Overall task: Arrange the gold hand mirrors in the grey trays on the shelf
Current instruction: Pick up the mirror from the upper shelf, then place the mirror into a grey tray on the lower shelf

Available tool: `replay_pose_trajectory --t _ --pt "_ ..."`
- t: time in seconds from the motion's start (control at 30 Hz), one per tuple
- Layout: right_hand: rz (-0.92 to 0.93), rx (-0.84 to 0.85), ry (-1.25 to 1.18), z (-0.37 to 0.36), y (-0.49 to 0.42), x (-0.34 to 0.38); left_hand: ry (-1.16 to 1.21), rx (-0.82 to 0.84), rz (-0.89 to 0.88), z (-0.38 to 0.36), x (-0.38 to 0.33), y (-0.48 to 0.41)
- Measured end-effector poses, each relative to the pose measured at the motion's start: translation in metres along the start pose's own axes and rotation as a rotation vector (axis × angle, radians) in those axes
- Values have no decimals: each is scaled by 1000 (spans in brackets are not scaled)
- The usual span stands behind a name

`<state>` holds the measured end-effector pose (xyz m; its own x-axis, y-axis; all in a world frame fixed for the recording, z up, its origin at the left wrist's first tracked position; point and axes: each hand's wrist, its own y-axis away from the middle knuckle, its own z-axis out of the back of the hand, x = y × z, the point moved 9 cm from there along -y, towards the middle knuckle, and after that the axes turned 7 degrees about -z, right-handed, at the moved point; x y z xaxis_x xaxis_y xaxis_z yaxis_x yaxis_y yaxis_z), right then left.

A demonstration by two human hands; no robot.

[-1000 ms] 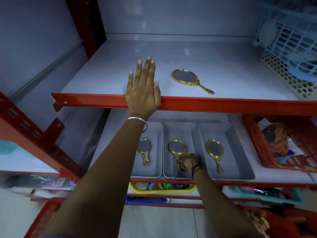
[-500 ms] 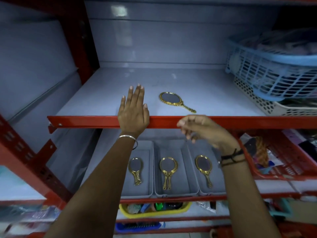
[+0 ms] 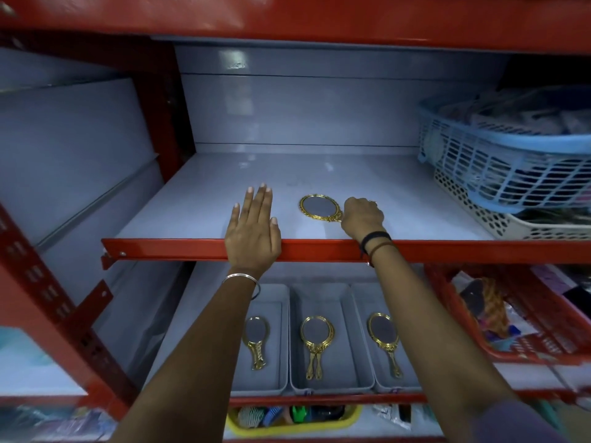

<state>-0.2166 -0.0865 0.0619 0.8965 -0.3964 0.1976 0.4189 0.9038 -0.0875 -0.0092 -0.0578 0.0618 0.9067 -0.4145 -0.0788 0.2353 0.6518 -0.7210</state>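
Three grey trays [image 3: 332, 383] hold mirrors; right hand [image 3: 363, 215] apparently grips shelf mirror [image 3: 319, 207].

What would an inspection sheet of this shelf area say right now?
Surface: upper shelf, grey, red front edge.
Job's things: one mirror on upper shelf; three trays below, holding mirrors; the middle tray seems to hold two.
Clutter: blue basket on white basket at right; red basket lower right.
Hands: left hand flat on shelf edge; right hand closed at the mirror's handle.
Cables: nothing seen.
Surroundings: red shelving frame, yellow bin below.
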Motion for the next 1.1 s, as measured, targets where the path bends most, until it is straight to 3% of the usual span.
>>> replay_pose_trajectory --t 0.2,0.43,0.53,0.77,0.9,1.1 --pt "14 200 -56 -7 -3 -4 -16 9 5 1 -2 2" --pt "-29 371 -895 14 17 -33 -1 32 -3 0 -19 3" --pt "45 435 -1071 26 55 -55 -11 56 -42 -9 -47 2" --pt "43 635 -1072 -17 122 -143 34 33 54 -23 -86 -3" --pt "-129 776 -1008 -77 136 -194 30 17 25 -27 -108 -6" --pt "-419 759 -857 -173 114 -241 -6 -28 19 -38 -117 -7"
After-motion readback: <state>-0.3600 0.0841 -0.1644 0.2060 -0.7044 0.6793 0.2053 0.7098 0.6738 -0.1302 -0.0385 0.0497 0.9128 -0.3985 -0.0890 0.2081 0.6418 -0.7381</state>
